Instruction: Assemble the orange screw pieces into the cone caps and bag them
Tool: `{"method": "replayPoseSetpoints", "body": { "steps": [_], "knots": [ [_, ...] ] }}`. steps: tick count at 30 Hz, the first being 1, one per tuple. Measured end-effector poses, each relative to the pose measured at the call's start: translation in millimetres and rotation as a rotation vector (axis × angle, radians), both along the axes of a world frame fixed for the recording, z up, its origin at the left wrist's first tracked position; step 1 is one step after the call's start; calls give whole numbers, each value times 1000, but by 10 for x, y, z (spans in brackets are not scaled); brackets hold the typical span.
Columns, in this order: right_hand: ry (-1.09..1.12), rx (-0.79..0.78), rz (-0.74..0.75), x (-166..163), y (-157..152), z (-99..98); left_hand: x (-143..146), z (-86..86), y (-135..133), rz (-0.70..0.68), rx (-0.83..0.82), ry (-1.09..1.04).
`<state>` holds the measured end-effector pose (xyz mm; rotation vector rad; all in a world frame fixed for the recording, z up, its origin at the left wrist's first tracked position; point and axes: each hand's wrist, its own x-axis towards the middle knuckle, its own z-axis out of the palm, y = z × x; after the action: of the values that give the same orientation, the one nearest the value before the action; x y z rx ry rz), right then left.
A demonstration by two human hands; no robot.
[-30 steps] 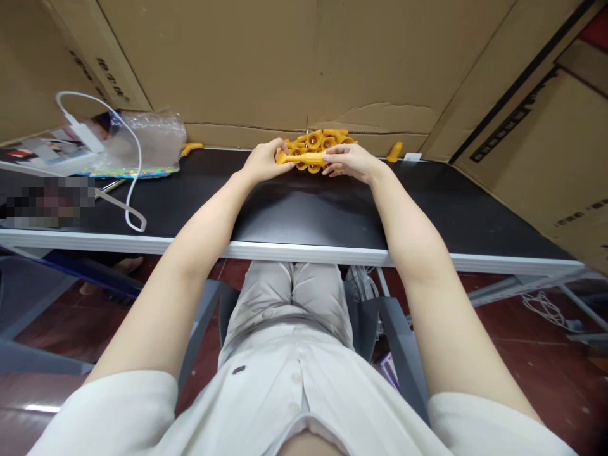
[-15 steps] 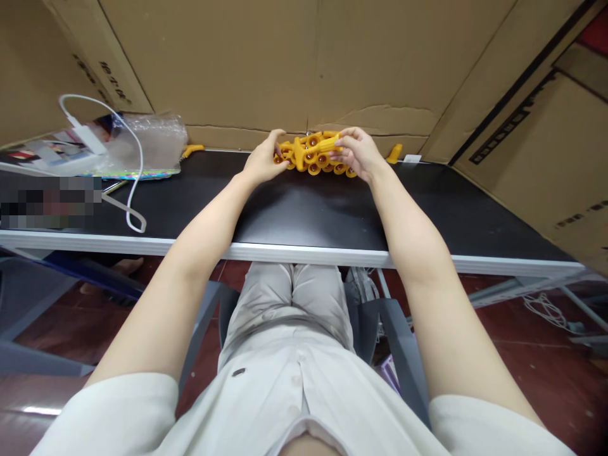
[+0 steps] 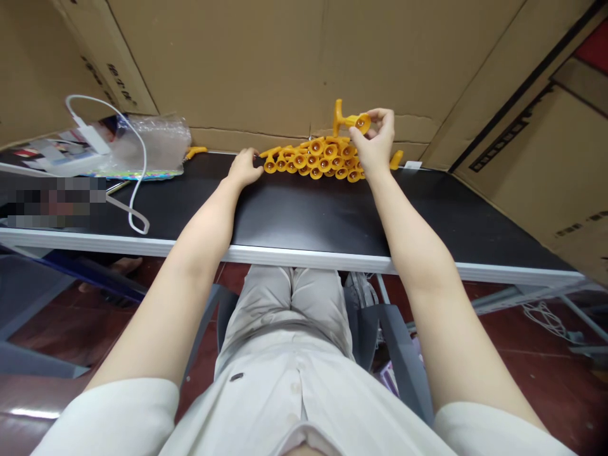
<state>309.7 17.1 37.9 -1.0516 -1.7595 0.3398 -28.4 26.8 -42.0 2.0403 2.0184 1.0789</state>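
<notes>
A white cable (image 3: 135,171) and a plastic bag (image 3: 152,142) are lying at the left of the black table (image 3: 304,212). The left hand (image 3: 244,168) is resting on the table, fingers loosely curled, touching the left end of a pile of yellow plastic pieces (image 3: 313,158). The right hand (image 3: 375,142) is pinching one yellow piece (image 3: 349,120), lifting it above the pile against the cardboard wall (image 3: 266,63).

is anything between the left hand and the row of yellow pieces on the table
Nothing visible. The left hand rests on the black table with its fingertips at the left end of the row of yellow pieces.
</notes>
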Motion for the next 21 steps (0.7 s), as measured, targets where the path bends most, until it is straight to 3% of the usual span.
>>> {"method": "replayPoseSetpoints", "body": {
  "steps": [6, 13, 21],
  "knots": [
    [-195, 191, -70, -182, -73, 61, -8, 34, -24, -14, -35, 26],
    [-562, 148, -41, -524, 18, 228, -26, -8, 35, -6, -19, 32],
    [-791, 155, -18, -941, 319, -10, -18, 25, 24, -31, -27, 45]
  ]
}}
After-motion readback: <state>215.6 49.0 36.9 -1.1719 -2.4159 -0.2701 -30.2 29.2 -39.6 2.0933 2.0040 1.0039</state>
